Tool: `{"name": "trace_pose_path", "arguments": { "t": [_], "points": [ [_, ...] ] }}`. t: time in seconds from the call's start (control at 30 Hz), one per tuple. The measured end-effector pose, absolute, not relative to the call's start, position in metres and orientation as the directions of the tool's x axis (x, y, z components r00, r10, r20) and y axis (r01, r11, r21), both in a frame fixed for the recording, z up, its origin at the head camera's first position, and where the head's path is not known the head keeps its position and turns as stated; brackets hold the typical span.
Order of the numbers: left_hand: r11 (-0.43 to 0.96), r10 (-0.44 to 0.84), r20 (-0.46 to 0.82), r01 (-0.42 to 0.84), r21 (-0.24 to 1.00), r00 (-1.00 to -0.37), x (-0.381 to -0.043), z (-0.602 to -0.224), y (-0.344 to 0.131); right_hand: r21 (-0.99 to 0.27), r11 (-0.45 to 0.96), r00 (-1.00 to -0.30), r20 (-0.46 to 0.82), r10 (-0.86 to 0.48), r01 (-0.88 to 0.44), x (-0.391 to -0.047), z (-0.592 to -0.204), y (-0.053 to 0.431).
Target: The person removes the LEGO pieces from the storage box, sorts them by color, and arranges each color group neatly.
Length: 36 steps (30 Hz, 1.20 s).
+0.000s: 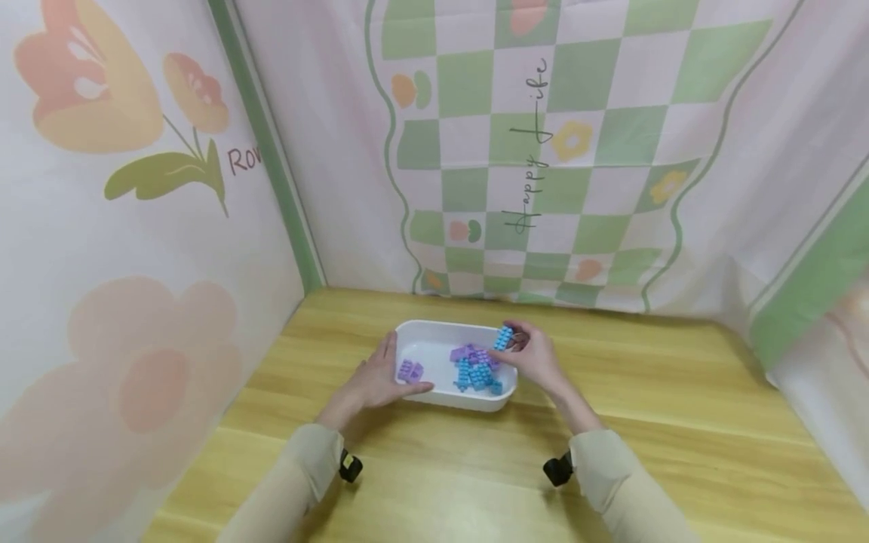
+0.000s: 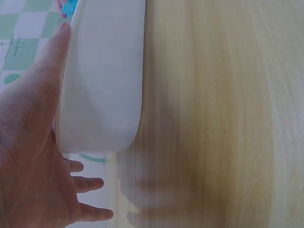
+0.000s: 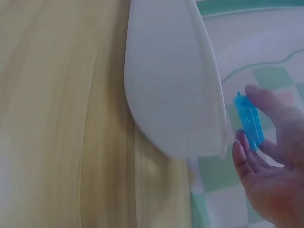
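Note:
A white plastic tray (image 1: 434, 397) with rounded corners holds purple and blue toy building blocks. Most of them lie in a mixed heap (image 1: 479, 375) at the tray's right end, and a few purple blocks (image 1: 410, 370) are at the left. My left hand (image 1: 373, 378) rests against the tray's left end, thumb along the front rim and fingers fairly straight in the left wrist view. Above the right end, my right hand (image 1: 536, 360) pinches a studded blue building block (image 3: 249, 120) between thumb and fingers, clear of the heap.
The tray stands on a wooden table (image 1: 462, 460) with light grain. Behind it hangs a green-and-white checked curtain (image 1: 516, 173), and a flowered cloth (image 1: 136, 302) hangs at the left. Each wrist wears a small black camera (image 1: 558, 470).

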<state>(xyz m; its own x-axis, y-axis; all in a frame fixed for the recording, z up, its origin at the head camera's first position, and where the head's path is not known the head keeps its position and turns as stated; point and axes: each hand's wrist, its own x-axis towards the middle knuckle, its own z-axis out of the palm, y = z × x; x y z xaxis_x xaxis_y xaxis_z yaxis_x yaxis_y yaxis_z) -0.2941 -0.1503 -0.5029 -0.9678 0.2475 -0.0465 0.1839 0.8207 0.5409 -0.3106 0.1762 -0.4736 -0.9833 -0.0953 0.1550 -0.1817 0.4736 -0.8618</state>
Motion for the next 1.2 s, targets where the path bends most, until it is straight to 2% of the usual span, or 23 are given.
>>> {"name": "trace_pose_path", "arguments": {
  "t": [0.23,0.63,1.2],
  "points": [
    [0.817,0.251,-0.048,0.185,0.546,-0.967,-0.294,-0.502,-0.150,-0.768,0.605,-0.977,0.186,-0.107,-0.212,-0.304,-0.477,0.210],
    [0.826,0.247,-0.072,0.171,0.537,-0.966,-0.294,-0.500,-0.150,-0.661,0.726,-0.982,0.132,-0.138,-0.191,-0.295,-0.491,0.269],
    [0.819,0.247,-0.061,0.175,0.547,-0.967,-0.297,-0.505,-0.151,-0.606,0.757,-0.965,0.082,-0.248,-0.245,-0.297,-0.513,0.294]
  ]
}}
